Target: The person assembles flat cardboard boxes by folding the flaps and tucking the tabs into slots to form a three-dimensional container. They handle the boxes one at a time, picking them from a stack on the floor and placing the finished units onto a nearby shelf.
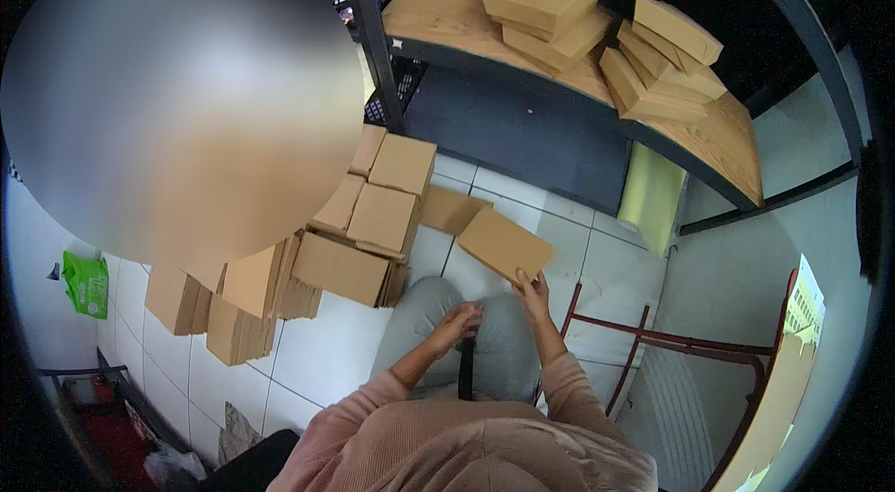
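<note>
My pink knit top (pixel 438 436) lies nearest in the head view. My right grip (pixel 532 294) holds a flat brown box (pixel 504 244) by its near corner, ahead of my grey trousers (pixel 511 343); my left grip (pixel 456 323) curls over them, contents I cannot tell.

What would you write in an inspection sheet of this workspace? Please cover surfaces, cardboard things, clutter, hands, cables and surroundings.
Surfaces: white tiled floor; wooden shelf raised above it.
Cardboard things: brown cardboard piece in the right hand; two box stacks on the shelf; cardboard stacks on the floor, ahead and to the left.
Clutter: green bag at far left; yellow roll below the shelf.
Hands: right hand grips the piece's near edge; left hand at the lap, its hold unclear.
Cables: nothing seen.
Surroundings: reddish metal frame at right; upper left blurred, cannot be judged.
</note>
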The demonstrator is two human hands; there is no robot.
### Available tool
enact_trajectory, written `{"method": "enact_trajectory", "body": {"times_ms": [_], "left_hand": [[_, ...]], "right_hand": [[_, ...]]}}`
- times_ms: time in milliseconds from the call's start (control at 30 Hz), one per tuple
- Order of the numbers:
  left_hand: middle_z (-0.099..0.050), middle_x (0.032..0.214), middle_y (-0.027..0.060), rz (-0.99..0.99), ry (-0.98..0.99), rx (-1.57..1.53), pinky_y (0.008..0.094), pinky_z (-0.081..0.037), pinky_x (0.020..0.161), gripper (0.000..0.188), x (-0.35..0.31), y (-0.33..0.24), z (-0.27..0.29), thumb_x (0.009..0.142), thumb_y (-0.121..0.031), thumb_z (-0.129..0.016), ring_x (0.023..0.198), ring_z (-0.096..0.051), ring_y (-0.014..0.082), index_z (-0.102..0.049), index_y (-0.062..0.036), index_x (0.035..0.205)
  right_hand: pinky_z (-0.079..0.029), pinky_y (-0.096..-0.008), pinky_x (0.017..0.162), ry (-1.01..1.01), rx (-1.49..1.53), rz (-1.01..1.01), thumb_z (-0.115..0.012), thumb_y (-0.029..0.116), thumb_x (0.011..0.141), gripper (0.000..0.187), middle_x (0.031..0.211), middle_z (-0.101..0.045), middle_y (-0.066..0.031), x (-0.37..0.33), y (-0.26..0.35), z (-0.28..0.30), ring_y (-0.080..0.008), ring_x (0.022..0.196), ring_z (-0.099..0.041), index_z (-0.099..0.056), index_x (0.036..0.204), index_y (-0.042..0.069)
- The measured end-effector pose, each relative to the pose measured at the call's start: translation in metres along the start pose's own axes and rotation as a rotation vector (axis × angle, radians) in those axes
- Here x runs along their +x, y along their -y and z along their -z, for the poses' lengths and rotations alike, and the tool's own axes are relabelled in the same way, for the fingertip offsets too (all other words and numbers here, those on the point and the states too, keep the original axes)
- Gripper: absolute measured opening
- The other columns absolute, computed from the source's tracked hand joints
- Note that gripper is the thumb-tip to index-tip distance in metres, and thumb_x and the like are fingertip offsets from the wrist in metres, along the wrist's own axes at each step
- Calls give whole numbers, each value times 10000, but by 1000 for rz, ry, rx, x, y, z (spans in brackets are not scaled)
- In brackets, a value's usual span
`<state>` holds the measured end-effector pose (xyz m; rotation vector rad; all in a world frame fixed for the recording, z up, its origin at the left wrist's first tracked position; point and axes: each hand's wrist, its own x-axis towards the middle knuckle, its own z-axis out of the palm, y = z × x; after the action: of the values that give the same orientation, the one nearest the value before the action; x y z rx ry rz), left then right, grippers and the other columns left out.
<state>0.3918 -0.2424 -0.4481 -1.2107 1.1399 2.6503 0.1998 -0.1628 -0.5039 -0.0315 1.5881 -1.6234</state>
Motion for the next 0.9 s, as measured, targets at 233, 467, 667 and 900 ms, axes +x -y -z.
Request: {"method": "enact_trajectory", "body": {"times_ms": [233, 467, 667, 900], "left_hand": [[-477, 1161, 77, -90, -137, -116, 351, -361, 865, 426, 7, -1, 40, 869, -352, -432, 1077, -448, 198, -378, -73, 1187], [-488, 1147, 67, -104, -247, -139, 348, -368, 854, 391, 6, -16, 46, 870, -300, -429, 1047, -470, 192, -390, -64, 1179], [-490, 1146, 67, -76, -244, -125, 335, -373, 845, 393, 12, -25, 44, 862, -289, -440, 1035, -479, 190, -392, -61, 1178], [-489, 1151, 83, -102, -234, -87, 351, -369, 866, 402, 21, -9, 66, 857, -271, -443, 1047, -475, 202, -379, -51, 1187]], "right_hand": [[-415, -342, 851, 131, -61, -77, -643, 252, 762, 572, 1076, -464, -73, 105, -36, -34, -194, 997, -482, -328, 1222, 119], [-428, -318, 799, 199, -122, -81, -639, 241, 767, 529, 1021, -496, -54, 138, -42, -76, -172, 934, -505, -369, 1202, 110], [-408, -328, 798, 256, -584, -185, -613, 312, 772, 488, 1046, -535, -73, 172, -66, -73, -190, 957, -493, -440, 1156, 66], [-380, -325, 874, 288, -520, -189, -673, 367, 693, 799, 1174, -451, -160, 165, -45, -89, -261, 1074, -442, -257, 1258, -16]]}}
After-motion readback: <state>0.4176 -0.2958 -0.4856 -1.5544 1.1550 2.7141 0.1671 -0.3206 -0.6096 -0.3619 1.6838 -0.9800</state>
